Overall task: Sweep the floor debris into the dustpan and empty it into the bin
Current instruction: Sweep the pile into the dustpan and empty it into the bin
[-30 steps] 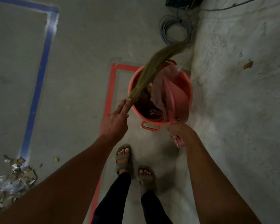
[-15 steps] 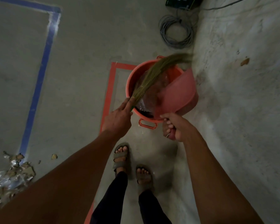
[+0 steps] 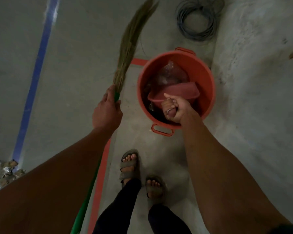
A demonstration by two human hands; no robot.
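The pink dustpan [image 3: 173,94] sits tilted inside the orange bin [image 3: 205,75], its handle clenched in the right hand [image 3: 177,109]. The left hand [image 3: 107,112] clutches the grass broom [image 3: 128,46] beside the bin. Debris [image 3: 5,171] lies at the floor's left edge.
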